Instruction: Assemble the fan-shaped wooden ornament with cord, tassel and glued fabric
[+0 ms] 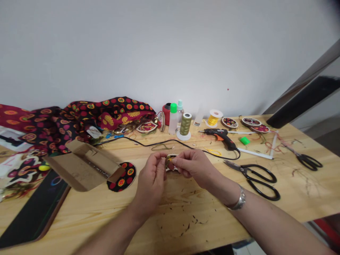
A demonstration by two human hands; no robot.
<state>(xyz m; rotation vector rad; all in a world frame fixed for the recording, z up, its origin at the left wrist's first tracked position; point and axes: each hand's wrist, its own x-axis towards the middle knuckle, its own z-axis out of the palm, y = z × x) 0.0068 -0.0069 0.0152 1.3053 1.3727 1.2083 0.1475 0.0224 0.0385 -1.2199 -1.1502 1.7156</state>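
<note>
My left hand point(152, 179) and my right hand point(195, 164) meet above the middle of the wooden table. Between them is a small white-rimmed ornament point(173, 169), mostly covered by the fingers. The left thumb and fingers pinch its left side. A short bit of yellow thread point(170, 159) shows at the right fingertips, which are pressed together on it. Some olive strands appear by the left fingertips, though their course is hidden. To the left of my hands lies a round patterned fabric piece point(128, 177), partly under an open cardboard box point(79, 170).
Large black-handled scissors point(255, 179) and a glue gun point(220, 136) with its cable lie to the right. Behind stand an olive thread spool point(185, 124), a green-capped bottle point(173, 118) and a yellow thread spool point(213, 118). Patterned cloth point(79, 117) is heaped at the back left.
</note>
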